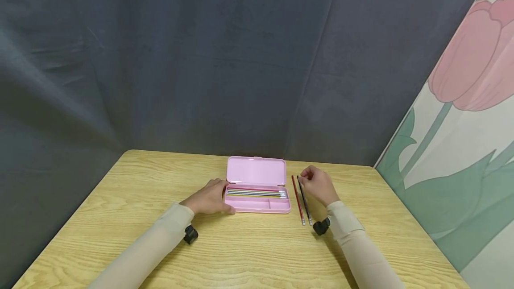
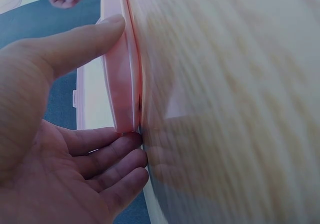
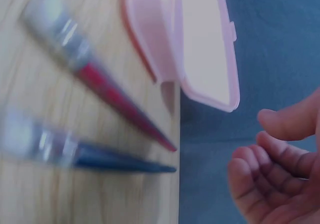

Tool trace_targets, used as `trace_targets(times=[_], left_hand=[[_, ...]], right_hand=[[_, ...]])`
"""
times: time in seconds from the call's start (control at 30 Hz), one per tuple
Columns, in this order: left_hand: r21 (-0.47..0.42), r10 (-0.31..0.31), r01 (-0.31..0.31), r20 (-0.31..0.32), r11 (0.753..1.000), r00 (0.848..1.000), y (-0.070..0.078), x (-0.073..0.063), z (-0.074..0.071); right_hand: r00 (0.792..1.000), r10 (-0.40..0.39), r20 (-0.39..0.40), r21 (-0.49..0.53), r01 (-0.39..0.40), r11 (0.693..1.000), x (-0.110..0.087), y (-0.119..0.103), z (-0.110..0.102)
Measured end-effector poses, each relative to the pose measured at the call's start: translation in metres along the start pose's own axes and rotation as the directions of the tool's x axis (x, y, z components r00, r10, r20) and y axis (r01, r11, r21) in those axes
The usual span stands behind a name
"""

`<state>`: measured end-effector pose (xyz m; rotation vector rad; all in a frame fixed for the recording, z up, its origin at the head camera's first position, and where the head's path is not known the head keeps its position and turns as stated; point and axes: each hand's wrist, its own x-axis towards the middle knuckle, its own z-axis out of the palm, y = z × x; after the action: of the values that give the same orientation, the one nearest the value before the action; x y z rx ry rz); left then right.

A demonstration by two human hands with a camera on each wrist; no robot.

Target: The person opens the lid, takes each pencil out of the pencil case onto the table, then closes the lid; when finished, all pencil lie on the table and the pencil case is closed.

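Note:
An open pink pencil case [image 1: 257,171] lies at the table's far middle, lid up, with several pencils [image 1: 257,193] in its tray. My left hand [image 1: 209,197] rests against the case's left end. Its thumb [image 2: 85,39] lies straight along the case's side [image 2: 122,84] and its fingers [image 2: 115,151] touch the corner. Right of the case, a red pencil [image 1: 297,200] and a black pencil [image 1: 304,200] lie side by side on the table. My right hand [image 1: 317,185] hovers at their far tips with loosely curled fingers [image 3: 270,169], clear of the pencil tips [image 3: 165,168], holding nothing.
The wooden table [image 1: 249,249] stands against a dark grey curtain [image 1: 201,57]. A panel painted with a tulip [image 1: 474,101] leans along the right side. A wrist camera [image 1: 321,226] sits on each forearm.

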<state>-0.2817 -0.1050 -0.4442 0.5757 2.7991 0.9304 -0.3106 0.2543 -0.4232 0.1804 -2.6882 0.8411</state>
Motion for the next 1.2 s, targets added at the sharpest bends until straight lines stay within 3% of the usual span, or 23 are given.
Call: trace_targets(times=[0.17,0.33,0.63,0.9,1.2], left_hand=[[0.007,-0.003,0.003,-0.002,1.000,1.000,0.001,0.000,0.000],[0.003,-0.007,0.007,-0.002,1.000,1.000,0.004,0.000,-0.001],[-0.003,-0.003,0.003,0.004,1.000,1.000,0.004,-0.002,0.000],[-0.001,-0.002,0.002,-0.005,1.000,1.000,0.002,0.001,0.001],[0.004,0.005,-0.004,-0.005,1.000,1.000,0.000,0.001,0.001]], right_hand=[[0.994,-0.074,-0.079,0.024,0.076,0.997,0.000,-0.012,0.002],[0.990,-0.105,-0.093,0.041,0.109,0.993,0.001,-0.023,0.006],[0.989,-0.144,-0.039,0.073,0.146,0.987,0.004,-0.041,0.018],[0.992,-0.125,0.026,0.145,0.120,0.982,0.007,-0.062,0.031],[0.981,-0.190,0.047,0.146,0.182,0.973,0.006,-0.081,0.044]])
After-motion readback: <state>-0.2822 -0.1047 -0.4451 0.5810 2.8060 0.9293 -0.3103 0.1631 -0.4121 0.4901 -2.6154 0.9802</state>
